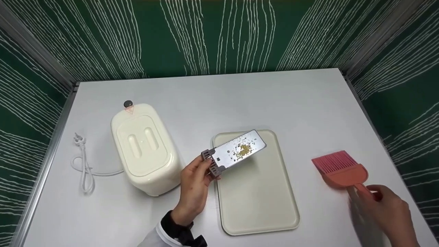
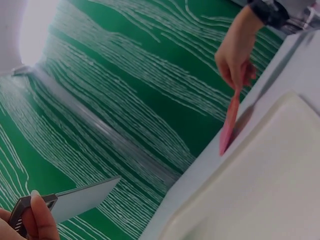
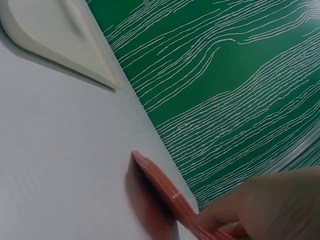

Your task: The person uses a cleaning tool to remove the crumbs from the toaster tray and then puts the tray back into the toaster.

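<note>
My left hand grips the grey slotted end of a metal crumb tray, thumb on top. Yellow-brown crumbs lie scattered on its shiny face, thickest near the middle. The crumb tray is tilted above the far end of a cream serving tray. At the right, my right hand holds a coral-pink brush by its handle, pink bristles pointing away from me. In the right wrist view the brush appears edge-on, close over the table with its shadow alongside.
A cream toaster, its top covered by a lid, stands left of the serving tray. Its white cord and plug lie looped at the far left. Green walls with white lines border the white table.
</note>
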A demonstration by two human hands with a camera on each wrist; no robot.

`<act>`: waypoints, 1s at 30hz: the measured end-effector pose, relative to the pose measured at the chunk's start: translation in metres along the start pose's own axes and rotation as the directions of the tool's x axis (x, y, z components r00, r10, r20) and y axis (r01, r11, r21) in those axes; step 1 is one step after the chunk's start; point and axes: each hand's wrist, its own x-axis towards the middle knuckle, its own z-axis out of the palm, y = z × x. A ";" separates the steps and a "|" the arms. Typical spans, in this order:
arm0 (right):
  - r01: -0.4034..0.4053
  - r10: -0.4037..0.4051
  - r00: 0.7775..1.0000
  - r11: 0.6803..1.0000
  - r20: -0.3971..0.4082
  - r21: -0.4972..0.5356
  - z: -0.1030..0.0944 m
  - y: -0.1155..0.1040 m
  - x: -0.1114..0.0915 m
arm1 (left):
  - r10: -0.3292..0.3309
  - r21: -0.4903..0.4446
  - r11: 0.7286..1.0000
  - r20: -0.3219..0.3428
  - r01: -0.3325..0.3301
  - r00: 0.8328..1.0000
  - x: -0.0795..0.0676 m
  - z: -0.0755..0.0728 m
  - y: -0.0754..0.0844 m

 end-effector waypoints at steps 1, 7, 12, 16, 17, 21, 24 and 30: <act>-0.006 0.007 1.000 1.000 -0.028 0.025 -0.002 -0.002 -0.001 | 0.000 -0.001 1.000 -0.002 0.000 1.000 0.000 0.000 0.000; -0.038 0.102 0.975 0.951 -0.197 0.306 -0.010 -0.016 -0.006 | 0.007 0.027 1.000 0.025 -0.008 1.000 0.001 -0.002 0.000; 0.012 0.194 0.947 0.774 -0.255 0.633 -0.003 -0.024 0.001 | 0.010 0.028 1.000 0.009 -0.011 1.000 0.002 -0.003 0.001; 0.156 0.198 0.920 0.606 -0.338 0.780 0.005 -0.031 0.006 | 0.006 0.025 1.000 -0.009 -0.006 1.000 0.002 -0.002 0.002; 0.200 0.185 0.911 0.586 -0.370 0.785 0.007 -0.032 0.008 | 0.005 0.024 1.000 -0.010 -0.005 1.000 0.002 -0.002 0.002; 0.330 0.112 0.856 0.634 -0.504 0.700 0.019 -0.039 0.014 | 0.005 0.020 1.000 -0.007 -0.005 1.000 0.003 -0.002 0.002; 0.355 0.079 0.821 0.705 -0.565 0.614 0.028 -0.043 0.019 | 0.003 0.018 1.000 0.005 -0.003 1.000 0.003 -0.002 0.002; 0.296 0.151 0.799 0.744 -0.583 0.599 0.034 -0.042 0.027 | -0.013 0.021 1.000 0.021 0.013 1.000 0.002 -0.003 0.003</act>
